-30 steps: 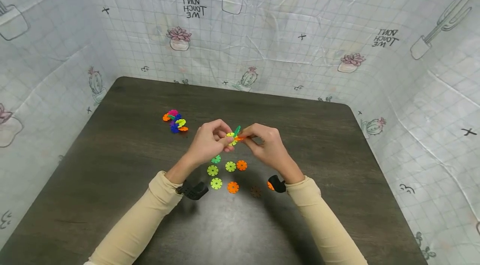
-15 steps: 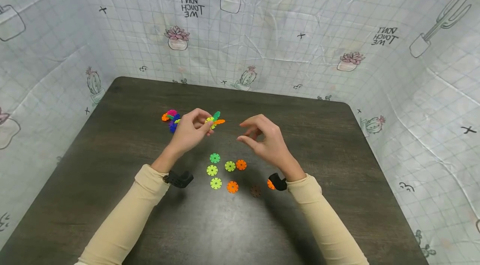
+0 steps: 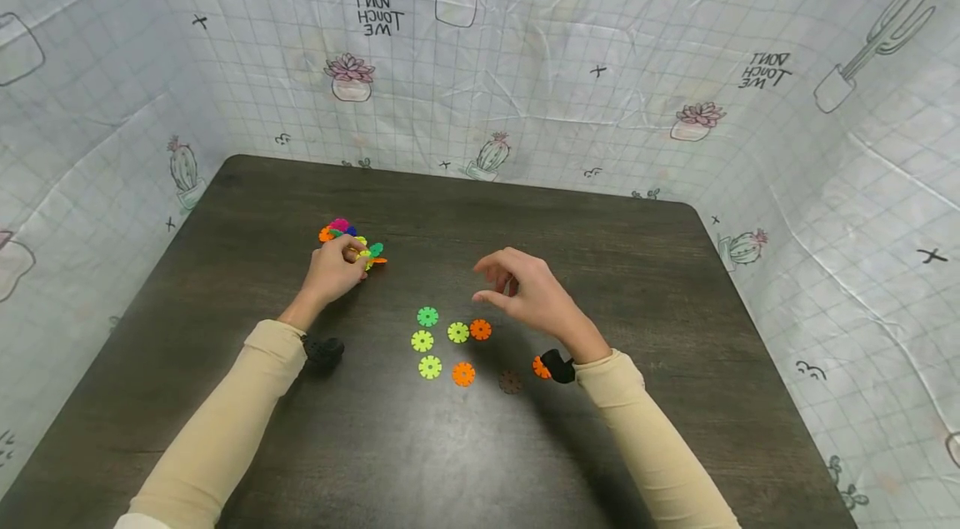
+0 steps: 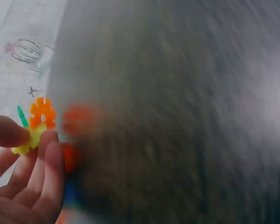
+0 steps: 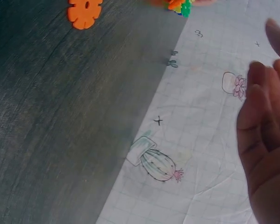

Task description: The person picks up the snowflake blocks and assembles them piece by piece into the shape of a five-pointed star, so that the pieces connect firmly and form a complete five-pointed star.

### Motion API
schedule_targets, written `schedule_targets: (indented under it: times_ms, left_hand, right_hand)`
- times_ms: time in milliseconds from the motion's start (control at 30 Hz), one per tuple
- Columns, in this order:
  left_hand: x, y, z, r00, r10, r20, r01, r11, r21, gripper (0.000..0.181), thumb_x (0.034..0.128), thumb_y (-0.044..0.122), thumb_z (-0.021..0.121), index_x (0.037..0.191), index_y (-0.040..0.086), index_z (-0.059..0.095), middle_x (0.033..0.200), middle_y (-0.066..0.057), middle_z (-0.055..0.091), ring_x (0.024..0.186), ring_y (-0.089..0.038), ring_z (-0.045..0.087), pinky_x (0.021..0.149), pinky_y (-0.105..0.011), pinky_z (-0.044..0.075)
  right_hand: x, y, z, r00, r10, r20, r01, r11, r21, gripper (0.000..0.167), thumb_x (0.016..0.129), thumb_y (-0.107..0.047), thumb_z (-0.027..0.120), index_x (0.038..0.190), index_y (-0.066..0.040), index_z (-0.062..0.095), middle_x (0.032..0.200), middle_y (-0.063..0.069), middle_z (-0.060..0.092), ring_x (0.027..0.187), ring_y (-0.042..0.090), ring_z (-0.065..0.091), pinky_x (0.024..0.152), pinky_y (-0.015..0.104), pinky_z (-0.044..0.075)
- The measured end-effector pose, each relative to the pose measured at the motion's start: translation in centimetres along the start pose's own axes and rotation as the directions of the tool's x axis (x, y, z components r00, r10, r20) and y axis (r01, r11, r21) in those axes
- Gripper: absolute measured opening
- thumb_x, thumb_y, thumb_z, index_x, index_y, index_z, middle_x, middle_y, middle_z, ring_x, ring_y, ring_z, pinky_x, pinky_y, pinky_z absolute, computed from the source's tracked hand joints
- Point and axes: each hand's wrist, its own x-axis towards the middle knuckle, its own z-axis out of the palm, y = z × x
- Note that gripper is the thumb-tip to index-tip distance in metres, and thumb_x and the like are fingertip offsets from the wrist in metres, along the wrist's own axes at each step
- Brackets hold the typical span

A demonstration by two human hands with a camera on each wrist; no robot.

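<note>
My left hand (image 3: 335, 271) pinches a small piece made of notched plastic discs slotted together. In the left wrist view, thumb and fingers grip its yellow disc (image 4: 35, 141), from which an orange disc (image 4: 43, 112) and a green disc (image 4: 22, 116) stick out. Right beside that hand, partly hidden by it, lies a joined cluster of pink, orange and blue discs (image 3: 340, 226). Over the table's middle hovers my right hand (image 3: 525, 287), fingers loosely bent and thumb apart, holding nothing; the right wrist view also shows this hand (image 5: 266, 130).
Several loose discs lie flat on the dark table (image 3: 600, 446): a green disc (image 3: 427, 316), yellow ones, an orange disc (image 3: 481, 329), a brown disc (image 3: 510, 381). Another orange disc (image 3: 542, 366) is partly covered by the right wrist's camera. A printed cloth (image 3: 555, 96) hangs around the table.
The right hand lets go of the joined discs and stays near the middle. My left hand carries them leftward to the cluster.
</note>
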Motion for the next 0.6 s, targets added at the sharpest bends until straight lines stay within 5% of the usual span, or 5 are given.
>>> schedule_targets:
  times_ms: [267,467,600]
  left_hand:
    - [0.3,-1.4,-0.3,0.995,-0.006,-0.100,0.021,0.988,0.150,0.026,0.0984,0.016,0.059,0.118,0.002,0.066,0.107,-0.020,0.069,0.090,-0.034,0.066,0.075,-0.044,0.056]
    - [-0.2,-1.1,-0.5,0.991,0.033,-0.127,-0.012,0.986,0.168,0.030,0.0952,0.012,0.056,0.122,0.001,0.064,0.113,-0.022,0.065,0.100,-0.038,0.060,0.085,-0.052,0.052]
    - [-0.7,0.0,0.0,0.977,0.088,-0.193,-0.049,0.980,0.195,0.033,0.0932,0.010,0.055,0.125,0.001,0.061,0.110,-0.020,0.058,0.099,-0.037,0.058,0.082,-0.053,0.051]
  right_hand:
    - [-0.2,0.6,0.9,0.958,0.159,0.239,-0.148,0.987,-0.062,0.045,0.088,-0.030,0.082,0.124,-0.009,0.065,0.099,0.009,0.068,0.076,0.009,0.061,0.069,0.027,0.055]
    - [-0.1,1.4,1.7,0.911,0.267,0.314,-0.216,0.958,-0.187,0.046,0.087,-0.032,0.082,0.124,-0.009,0.067,0.104,0.010,0.068,0.075,0.012,0.058,0.067,0.030,0.051]
    - [-0.1,2.0,2.3,0.879,0.328,0.345,-0.245,0.933,-0.263,0.045,0.086,-0.033,0.083,0.123,-0.011,0.068,0.103,0.007,0.065,0.080,0.016,0.056,0.068,0.032,0.050]
